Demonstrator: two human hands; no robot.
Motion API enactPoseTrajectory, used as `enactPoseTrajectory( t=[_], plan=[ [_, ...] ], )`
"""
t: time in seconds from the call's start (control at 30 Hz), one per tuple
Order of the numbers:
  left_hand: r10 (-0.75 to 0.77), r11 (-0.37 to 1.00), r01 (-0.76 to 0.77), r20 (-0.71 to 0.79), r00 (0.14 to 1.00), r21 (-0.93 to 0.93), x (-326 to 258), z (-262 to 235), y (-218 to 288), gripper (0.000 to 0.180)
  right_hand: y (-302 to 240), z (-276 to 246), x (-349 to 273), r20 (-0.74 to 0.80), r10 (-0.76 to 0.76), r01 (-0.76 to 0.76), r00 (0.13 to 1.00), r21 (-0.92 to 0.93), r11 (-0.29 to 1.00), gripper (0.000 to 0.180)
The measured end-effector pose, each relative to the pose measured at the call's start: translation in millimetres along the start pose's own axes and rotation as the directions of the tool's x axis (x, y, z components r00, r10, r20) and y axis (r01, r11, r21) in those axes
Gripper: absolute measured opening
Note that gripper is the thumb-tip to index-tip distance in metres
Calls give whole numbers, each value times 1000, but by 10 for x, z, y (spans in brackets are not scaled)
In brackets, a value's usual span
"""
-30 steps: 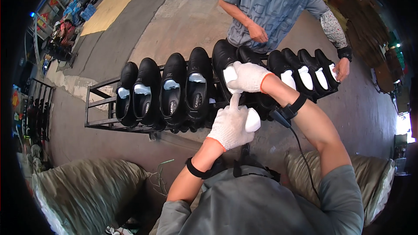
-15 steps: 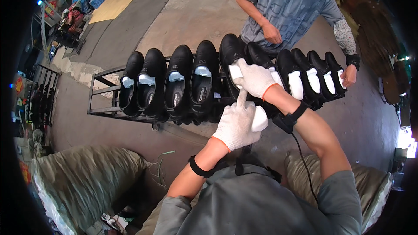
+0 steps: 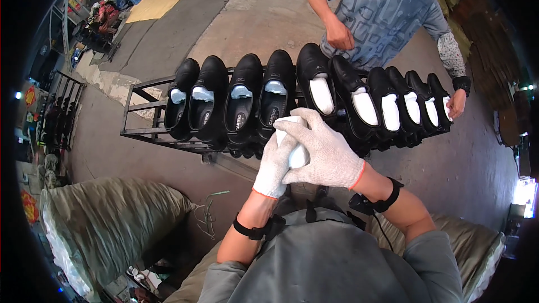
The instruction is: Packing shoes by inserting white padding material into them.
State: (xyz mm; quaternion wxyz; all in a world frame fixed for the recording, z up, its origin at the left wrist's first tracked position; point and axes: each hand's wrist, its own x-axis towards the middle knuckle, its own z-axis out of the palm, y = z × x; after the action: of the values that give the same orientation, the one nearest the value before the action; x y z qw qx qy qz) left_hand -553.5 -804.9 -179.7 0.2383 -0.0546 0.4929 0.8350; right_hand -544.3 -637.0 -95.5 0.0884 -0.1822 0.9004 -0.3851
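Observation:
Both of my hands wear white knit gloves and meet in front of a row of black shoes. My right hand (image 3: pixel 324 151) wraps over a white wad of paper stuffing (image 3: pixel 296 155), and my left hand (image 3: pixel 274 164) presses against the same wad from below. Just beyond them, several black shoes (image 3: pixel 241 101) stand side by side on a dark metal rack (image 3: pixel 140 109). The shoes on the right (image 3: pixel 365 104) have white stuffing inside; those on the left show pale insoles.
A person in a grey patterned shirt (image 3: pixel 382 14) stands behind the rack, one hand at the last shoe on the right (image 3: pixel 453 104). Big olive sacks lie at my left (image 3: pixel 106 219) and right (image 3: pixel 471 247). Concrete floor surrounds the rack.
My right hand came back from the shoes to join my left hand. Both now close around the white wad, lower and nearer to me.

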Motion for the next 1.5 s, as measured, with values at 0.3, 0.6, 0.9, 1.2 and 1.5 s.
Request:
enactPoseTrajectory(
  t=[0.3, 0.6, 0.9, 1.2, 1.5],
  plan=[
    [168, 938, -160, -1, 986, 308, -188, -340, 8, 51, 114, 231, 221, 41, 9, -16, 999, 195, 981, 87],
    [349, 303, -258, 145, 926, 917, 104, -499, 258, 41, 353, 270, 900, -201, 111, -107, 973, 28, 994, 66],
    [367, 163, -261, 187, 911, 951, 181, -493, 72, 38, 425, 468, 996, -122, -31, -25, 992, -436, 899, 41],
    [391, 153, -253, 176, 903, 955, 161, -376, 24, 37, 548, 355, 961, -189, -122, 50, 974, -347, 937, 45],
    [412, 98, -213, 155, 898, 972, 150, -319, -88, 36, 828, 235, 1130, 32, -56, 62, 998, -262, 963, 38]
  ],
)
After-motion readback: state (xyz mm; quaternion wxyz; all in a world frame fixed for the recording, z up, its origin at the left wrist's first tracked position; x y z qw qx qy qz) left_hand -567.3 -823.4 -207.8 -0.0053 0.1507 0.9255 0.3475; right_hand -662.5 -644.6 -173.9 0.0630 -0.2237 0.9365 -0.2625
